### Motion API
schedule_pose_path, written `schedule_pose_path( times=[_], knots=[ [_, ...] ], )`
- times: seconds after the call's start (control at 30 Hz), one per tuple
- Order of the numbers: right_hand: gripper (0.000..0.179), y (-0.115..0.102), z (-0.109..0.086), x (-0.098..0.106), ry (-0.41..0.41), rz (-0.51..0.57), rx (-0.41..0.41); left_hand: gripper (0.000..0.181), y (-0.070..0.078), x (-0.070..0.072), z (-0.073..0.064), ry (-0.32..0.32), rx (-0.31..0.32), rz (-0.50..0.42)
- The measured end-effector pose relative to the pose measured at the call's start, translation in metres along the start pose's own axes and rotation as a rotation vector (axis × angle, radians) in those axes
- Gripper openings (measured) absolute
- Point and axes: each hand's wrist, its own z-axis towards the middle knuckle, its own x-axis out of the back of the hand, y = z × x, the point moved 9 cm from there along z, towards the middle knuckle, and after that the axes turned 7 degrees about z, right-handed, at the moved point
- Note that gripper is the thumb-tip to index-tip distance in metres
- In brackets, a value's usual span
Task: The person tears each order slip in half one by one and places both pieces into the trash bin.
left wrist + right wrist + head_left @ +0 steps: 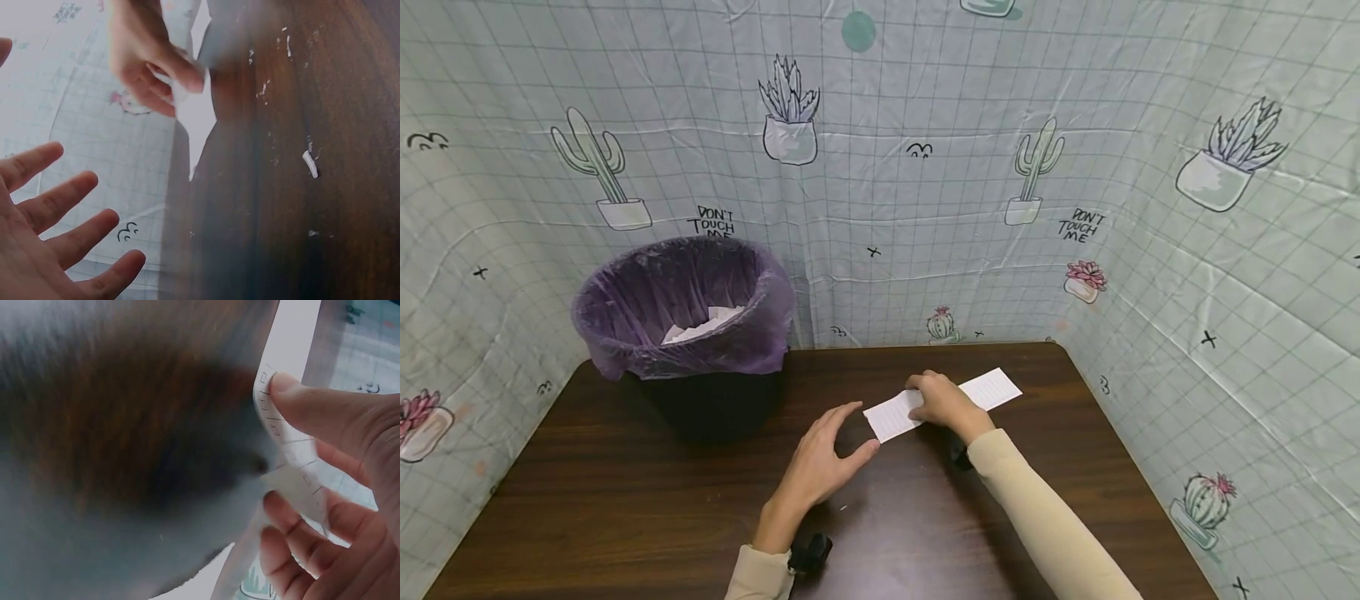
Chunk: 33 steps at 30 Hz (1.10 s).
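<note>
My right hand [946, 402] pinches a long white paper strip [992, 389] near its middle, thumb on one side and fingers on the other. In the right wrist view the strip [297, 337] bends under the thumb and carries printed marks along it. Just off the strip's left end is my left hand [818, 460], thumb and fingers spread apart with nothing between them. The left wrist view shows the left hand's fingers [81, 244] extended, away from the strip [199, 115].
A black bin [715, 408] with a purple liner [767, 300] stands at the back left, white paper pieces [703, 325] inside. Small white scraps [310, 164] lie on the dark wooden table [625, 508]. Cactus-printed fabric [880, 200] encloses the back and sides.
</note>
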Motion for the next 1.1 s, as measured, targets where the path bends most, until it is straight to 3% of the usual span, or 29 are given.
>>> schedule_pose_path(
  times=[0.23, 0.43, 0.67, 1.1],
  knots=[
    [0.043, -0.005, -0.010, -0.006, 0.028, 0.044, 0.012, 0.064, -0.004, -0.002, -0.001, 0.014, 0.008, -0.042],
    [0.025, -0.010, -0.021, -0.014, 0.065, 0.152, 0.038, 0.058, -0.006, -0.002, 0.002, 0.038, -0.020, -0.093],
    [0.004, -0.013, -0.037, -0.025, 0.136, 0.246, 0.029, 0.058, -0.007, -0.007, 0.002, 0.016, -0.037, -0.125],
    [0.005, -0.021, -0.055, -0.029, 0.210, 0.430, -0.007, 0.051, -0.016, -0.006, 0.003, 0.044, -0.052, -0.155]
  ],
)
